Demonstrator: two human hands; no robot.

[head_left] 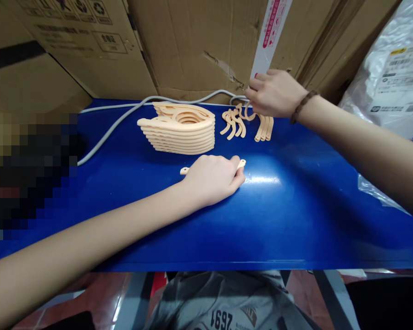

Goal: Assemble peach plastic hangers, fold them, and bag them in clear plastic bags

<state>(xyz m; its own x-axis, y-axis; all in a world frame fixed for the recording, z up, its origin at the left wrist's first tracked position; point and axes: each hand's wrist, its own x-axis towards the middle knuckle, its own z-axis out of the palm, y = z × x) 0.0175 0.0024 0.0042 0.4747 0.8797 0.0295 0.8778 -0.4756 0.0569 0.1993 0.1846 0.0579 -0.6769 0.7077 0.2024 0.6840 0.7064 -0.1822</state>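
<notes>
My left hand [213,181] is closed over a beige plastic piece [241,164] on the table. The two ends of that piece, each with a small hole, stick out either side of the hand; its middle is hidden. Farther back, my right hand [273,94] is curled, fingers down, over a group of small curved beige plastic strips [233,123]. A hooked strip end [250,113] shows just under its fingertips; what lies between the fingers is hidden. A stack of larger beige plastic frames [179,135] with curved openings stands left of the strips.
The blue table [227,233] is backed by cardboard boxes [192,46]. A pale cable [124,119] runs behind the stack and down the left side. A plastic-wrapped package with labels [382,91] stands at the right. Several straighter strips [263,128] lie below my right hand.
</notes>
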